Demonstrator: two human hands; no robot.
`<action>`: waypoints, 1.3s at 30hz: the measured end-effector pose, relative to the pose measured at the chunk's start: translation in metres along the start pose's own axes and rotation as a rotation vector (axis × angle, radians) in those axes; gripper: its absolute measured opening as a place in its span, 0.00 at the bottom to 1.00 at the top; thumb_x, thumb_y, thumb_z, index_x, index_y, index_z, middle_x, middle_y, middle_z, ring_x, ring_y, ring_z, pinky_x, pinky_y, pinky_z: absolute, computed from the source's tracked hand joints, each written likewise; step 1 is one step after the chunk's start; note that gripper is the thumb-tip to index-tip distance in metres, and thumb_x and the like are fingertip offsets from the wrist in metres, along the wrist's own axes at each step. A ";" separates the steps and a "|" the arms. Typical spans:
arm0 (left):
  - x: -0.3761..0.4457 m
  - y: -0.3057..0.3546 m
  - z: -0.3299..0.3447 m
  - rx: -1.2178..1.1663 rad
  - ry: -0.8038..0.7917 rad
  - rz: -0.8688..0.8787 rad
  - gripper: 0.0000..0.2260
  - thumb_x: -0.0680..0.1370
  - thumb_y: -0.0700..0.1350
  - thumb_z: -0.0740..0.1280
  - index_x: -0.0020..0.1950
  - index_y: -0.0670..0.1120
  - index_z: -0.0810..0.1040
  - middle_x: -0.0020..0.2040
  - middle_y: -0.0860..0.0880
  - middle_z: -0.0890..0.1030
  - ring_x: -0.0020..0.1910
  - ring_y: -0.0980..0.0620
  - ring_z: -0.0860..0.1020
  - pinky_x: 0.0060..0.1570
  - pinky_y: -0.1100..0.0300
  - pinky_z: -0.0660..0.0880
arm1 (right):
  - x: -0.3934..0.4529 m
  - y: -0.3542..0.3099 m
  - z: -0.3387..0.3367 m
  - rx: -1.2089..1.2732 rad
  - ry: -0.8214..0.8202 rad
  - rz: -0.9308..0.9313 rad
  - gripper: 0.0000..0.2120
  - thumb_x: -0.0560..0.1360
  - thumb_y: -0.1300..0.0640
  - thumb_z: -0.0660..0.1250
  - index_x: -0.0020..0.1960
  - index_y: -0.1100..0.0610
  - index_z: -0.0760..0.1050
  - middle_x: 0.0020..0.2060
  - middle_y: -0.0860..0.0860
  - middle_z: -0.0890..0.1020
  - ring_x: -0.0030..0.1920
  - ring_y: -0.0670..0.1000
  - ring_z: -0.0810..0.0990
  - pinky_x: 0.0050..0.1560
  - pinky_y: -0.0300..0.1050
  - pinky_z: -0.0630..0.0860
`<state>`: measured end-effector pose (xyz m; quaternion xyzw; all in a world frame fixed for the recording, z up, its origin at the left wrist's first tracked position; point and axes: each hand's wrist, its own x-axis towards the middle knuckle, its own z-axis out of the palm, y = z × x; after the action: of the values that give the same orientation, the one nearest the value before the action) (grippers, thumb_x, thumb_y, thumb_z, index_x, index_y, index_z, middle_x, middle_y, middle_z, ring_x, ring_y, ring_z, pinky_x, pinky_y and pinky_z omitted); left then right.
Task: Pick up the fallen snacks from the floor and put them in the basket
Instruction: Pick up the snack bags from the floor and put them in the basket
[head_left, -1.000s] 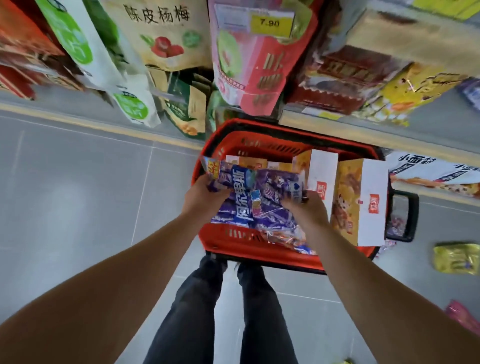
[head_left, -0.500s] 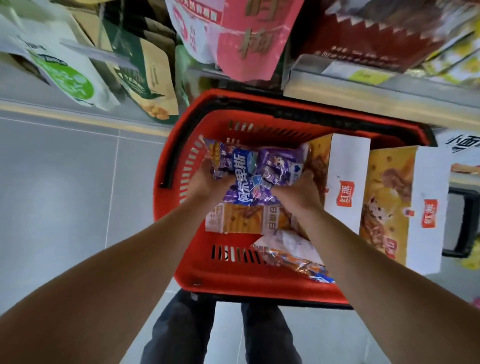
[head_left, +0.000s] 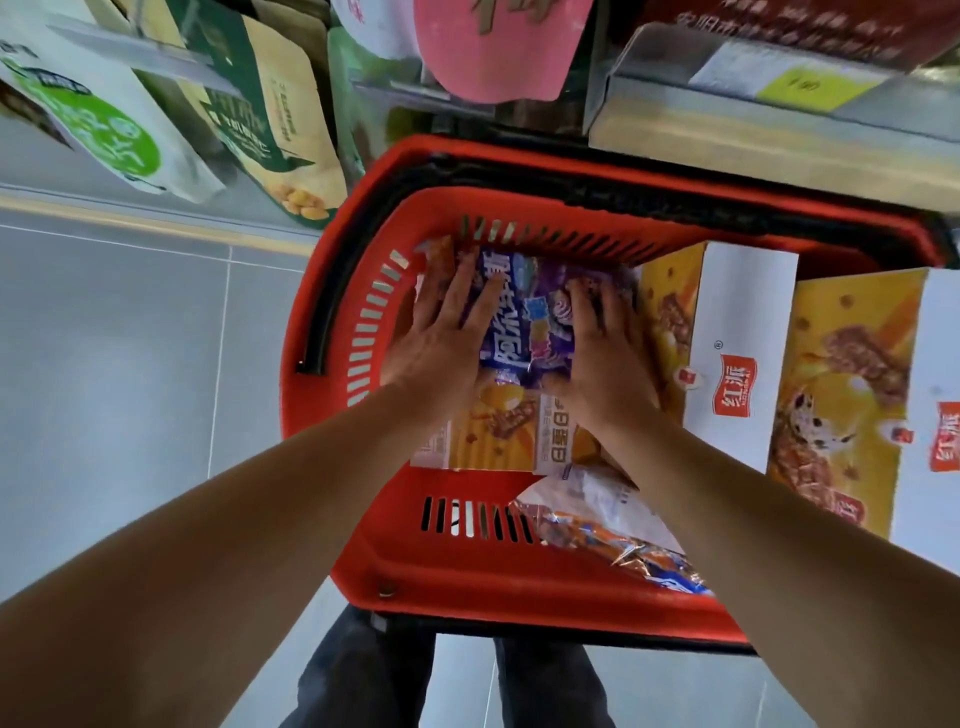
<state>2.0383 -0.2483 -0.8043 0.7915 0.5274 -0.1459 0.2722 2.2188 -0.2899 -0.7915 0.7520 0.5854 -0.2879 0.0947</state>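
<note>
A red plastic basket (head_left: 363, 545) stands on the grey floor below the shelves. A purple and blue snack bag (head_left: 524, 322) lies inside it at the far left end, on top of a yellow box (head_left: 498, 431). My left hand (head_left: 441, 327) lies flat on the bag's left side with the fingers spread. On the bag's right side my right hand (head_left: 602, 353) presses down with straight fingers. Two tall yellow and white boxes (head_left: 737, 364) stand in the basket's right half. A crinkled orange and white bag (head_left: 608, 525) lies at the near wall.
Hanging snack pouches (head_left: 270, 114) and a pink bag (head_left: 498, 57) hang from the shelf just above the basket's far rim. A metal shelf edge with a yellow price tag (head_left: 800, 85) runs at upper right. Grey floor tiles (head_left: 114, 364) spread to the left. My legs (head_left: 363, 675) stand below the basket.
Both hands carried the purple bag down into the basket's far left end. Their grip on its edges has given way to flat palms on top of it.
</note>
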 end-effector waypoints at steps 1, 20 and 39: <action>0.005 -0.001 -0.002 0.014 0.002 0.003 0.46 0.76 0.61 0.66 0.79 0.55 0.34 0.79 0.49 0.33 0.77 0.42 0.32 0.75 0.40 0.44 | 0.003 0.000 0.001 0.004 0.010 0.005 0.50 0.74 0.46 0.73 0.82 0.49 0.41 0.81 0.53 0.43 0.81 0.57 0.41 0.79 0.56 0.47; -0.117 0.042 -0.105 -0.021 -0.028 0.102 0.39 0.76 0.59 0.67 0.80 0.47 0.53 0.79 0.45 0.58 0.79 0.42 0.52 0.76 0.43 0.55 | -0.139 -0.029 -0.101 0.097 -0.029 0.038 0.45 0.72 0.48 0.75 0.80 0.55 0.53 0.79 0.56 0.58 0.78 0.60 0.56 0.76 0.57 0.61; -0.375 0.281 -0.208 0.234 -0.247 0.829 0.34 0.70 0.59 0.66 0.72 0.42 0.70 0.67 0.40 0.74 0.67 0.38 0.72 0.65 0.49 0.70 | -0.567 0.006 -0.150 0.536 0.222 0.777 0.43 0.74 0.44 0.71 0.81 0.52 0.52 0.80 0.52 0.56 0.80 0.57 0.50 0.78 0.54 0.57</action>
<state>2.1334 -0.4931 -0.3638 0.9381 0.1093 -0.1764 0.2772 2.1883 -0.6887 -0.3619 0.9391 0.1728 -0.2897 -0.0650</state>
